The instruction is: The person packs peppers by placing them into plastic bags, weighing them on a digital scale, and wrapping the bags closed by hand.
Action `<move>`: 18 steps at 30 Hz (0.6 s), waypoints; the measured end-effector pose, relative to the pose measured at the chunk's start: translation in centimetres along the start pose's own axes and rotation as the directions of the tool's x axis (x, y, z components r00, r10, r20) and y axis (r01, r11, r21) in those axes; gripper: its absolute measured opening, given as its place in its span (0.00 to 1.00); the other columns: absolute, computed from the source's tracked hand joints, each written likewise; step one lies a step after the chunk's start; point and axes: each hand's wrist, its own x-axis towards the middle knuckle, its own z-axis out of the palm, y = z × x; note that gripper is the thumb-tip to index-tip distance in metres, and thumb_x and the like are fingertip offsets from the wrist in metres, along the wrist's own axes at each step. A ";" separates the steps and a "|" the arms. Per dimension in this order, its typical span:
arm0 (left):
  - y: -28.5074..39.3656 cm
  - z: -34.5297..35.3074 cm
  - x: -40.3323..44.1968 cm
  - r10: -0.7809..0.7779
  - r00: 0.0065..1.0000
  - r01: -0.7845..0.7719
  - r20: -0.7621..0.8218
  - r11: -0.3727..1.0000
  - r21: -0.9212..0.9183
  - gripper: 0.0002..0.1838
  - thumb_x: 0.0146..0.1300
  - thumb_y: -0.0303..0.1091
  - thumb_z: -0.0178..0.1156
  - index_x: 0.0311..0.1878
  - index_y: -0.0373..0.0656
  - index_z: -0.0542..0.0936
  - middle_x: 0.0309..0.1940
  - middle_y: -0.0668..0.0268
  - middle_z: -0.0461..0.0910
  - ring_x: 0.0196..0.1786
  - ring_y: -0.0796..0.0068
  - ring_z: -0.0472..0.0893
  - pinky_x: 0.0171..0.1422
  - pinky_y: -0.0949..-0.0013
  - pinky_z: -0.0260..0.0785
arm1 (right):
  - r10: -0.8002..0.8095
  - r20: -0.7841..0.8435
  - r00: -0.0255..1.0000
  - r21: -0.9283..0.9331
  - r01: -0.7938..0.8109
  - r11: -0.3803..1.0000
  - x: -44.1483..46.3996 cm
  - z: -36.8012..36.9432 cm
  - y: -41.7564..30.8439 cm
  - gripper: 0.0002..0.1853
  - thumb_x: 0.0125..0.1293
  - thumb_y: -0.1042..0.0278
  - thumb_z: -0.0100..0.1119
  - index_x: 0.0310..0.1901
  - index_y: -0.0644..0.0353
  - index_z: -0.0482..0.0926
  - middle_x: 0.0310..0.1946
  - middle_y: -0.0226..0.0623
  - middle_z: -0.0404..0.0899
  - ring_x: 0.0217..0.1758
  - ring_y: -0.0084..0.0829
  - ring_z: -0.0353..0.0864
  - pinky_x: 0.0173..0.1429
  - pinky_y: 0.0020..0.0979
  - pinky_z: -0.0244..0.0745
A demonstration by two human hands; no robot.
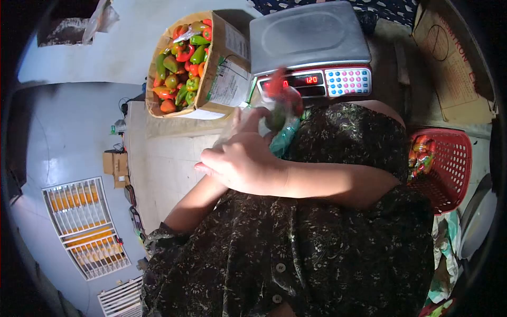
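Surface: pale tiled floor (174, 158); pepper carton (224, 79) beside the scale (311, 37). Room: pale blue wall (68, 137), barred window (87, 227) with orange behind. At right, a red perforated basket (457, 174) holds bagged peppers (421, 153); a tan carton (449, 63) stands near it.

Readings: scale's right-hand window shows 1.20 in red; left-hand window partly covered. Tan carton lettering appears to read "OOMYKON", incomplete. Pepper carton labels: print too small.

Hands: clear bag of peppers (285, 108), motion-blurred, held in front of the scale display. Right hand (243, 161) has its fingers curled at the gathered plastic; left hand (252, 120), partly hidden behind it, seemingly grips the same bag.
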 end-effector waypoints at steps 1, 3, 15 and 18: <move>-0.9 0.3 0.1 0.075 0.997 -0.076 0.012 0.994 0.077 0.25 0.58 0.22 0.57 0.60 0.44 0.67 0.54 0.61 0.74 0.58 0.69 0.73 0.63 0.66 0.64 | -0.010 0.019 1.000 0.026 0.009 1.000 -0.2 0.1 0.0 0.15 0.60 0.61 0.60 0.22 0.57 0.69 0.08 0.34 0.67 0.13 0.37 0.73 0.20 0.39 0.65; -3.5 1.7 0.9 0.068 0.991 -0.077 0.117 0.995 0.071 0.26 0.56 0.21 0.59 0.59 0.44 0.68 0.53 0.60 0.75 0.58 0.69 0.73 0.62 0.66 0.64 | -0.027 0.076 0.997 0.070 0.021 0.997 -0.5 0.3 -0.3 0.15 0.61 0.61 0.59 0.22 0.57 0.69 0.08 0.34 0.66 0.13 0.36 0.73 0.19 0.38 0.64; 0.3 1.1 3.9 0.098 0.988 -0.088 0.123 0.993 -0.079 0.21 0.57 0.21 0.59 0.55 0.41 0.69 0.49 0.54 0.76 0.51 0.66 0.77 0.54 0.65 0.68 | 0.008 0.301 0.953 0.206 -0.073 0.976 -2.0 1.3 -0.3 0.15 0.62 0.58 0.56 0.23 0.60 0.73 0.11 0.42 0.72 0.16 0.43 0.77 0.21 0.42 0.70; -3.8 2.5 3.7 -0.130 0.971 0.196 0.200 0.912 -0.360 0.21 0.57 0.22 0.58 0.53 0.41 0.66 0.42 0.58 0.76 0.43 0.73 0.76 0.48 0.68 0.68 | 0.018 0.301 0.953 0.203 -0.083 0.976 -2.1 1.4 -0.4 0.16 0.62 0.58 0.57 0.23 0.60 0.73 0.10 0.41 0.71 0.15 0.43 0.76 0.21 0.42 0.70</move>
